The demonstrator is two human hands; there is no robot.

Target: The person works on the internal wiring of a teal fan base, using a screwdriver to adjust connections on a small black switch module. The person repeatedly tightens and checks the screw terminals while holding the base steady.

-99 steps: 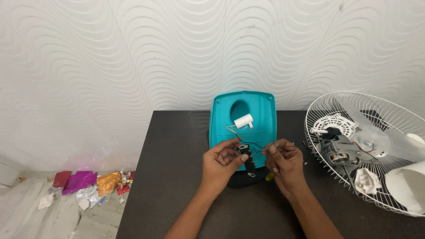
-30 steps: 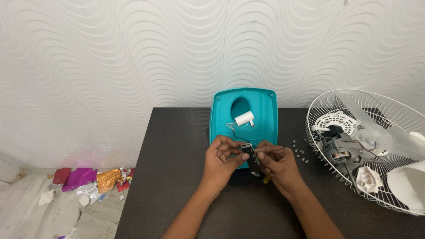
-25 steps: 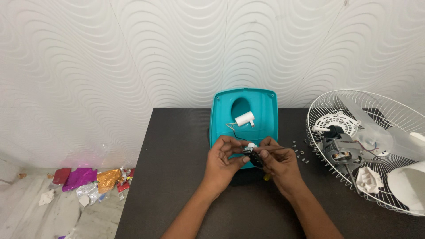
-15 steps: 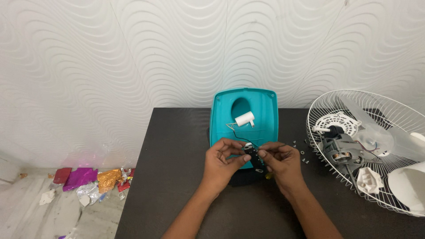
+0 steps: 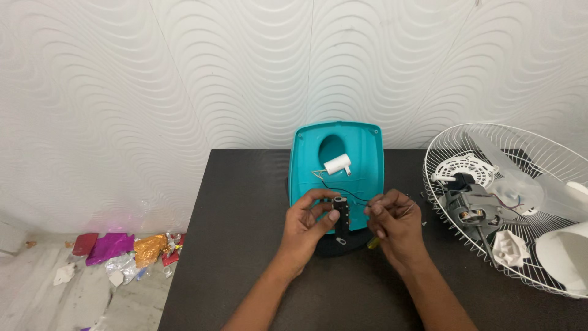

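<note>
Left hand (image 5: 309,222) pinching a small black rectangular switch block (image 5: 340,215), right hand (image 5: 395,222) fingers closed, gripping its thin black wire (image 5: 355,199) over the teal plastic fan base (image 5: 337,160).

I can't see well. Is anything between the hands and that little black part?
No. The left hand already pinches the black part, and the right hand sits right beside it, with only thin wires between.
</note>
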